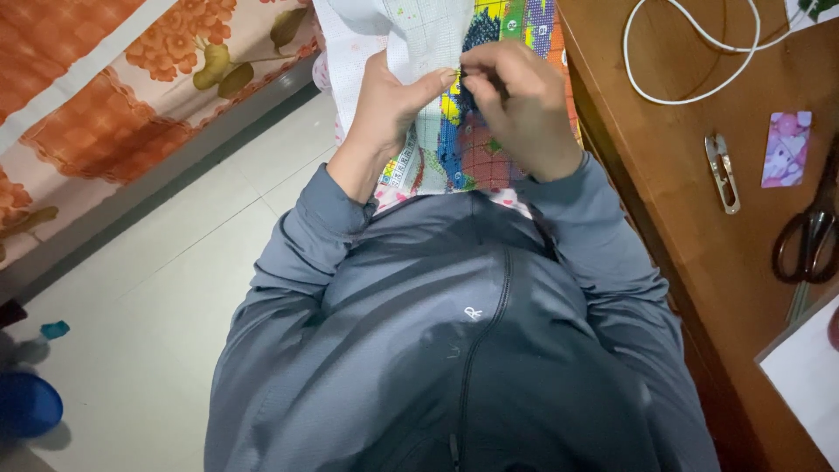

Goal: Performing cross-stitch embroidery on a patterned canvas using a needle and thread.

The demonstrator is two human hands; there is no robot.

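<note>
Head view: cross-stitch canvas (437, 149) is pinched closed in the left hand (389, 109); right hand (516, 105) fingertips are closed at the stitch, needle unseen. Fabric is best kept taut.

Wooden table (699, 227) — scissors (808, 236), white cable (699, 35)

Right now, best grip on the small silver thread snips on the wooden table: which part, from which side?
Likely take the small silver thread snips across the narrow sides of the middle, coming straight down. They lie flat and alone on the brown wooden table, long axis running away from the person, clear of the white cord and black-handled scissors.
</note>
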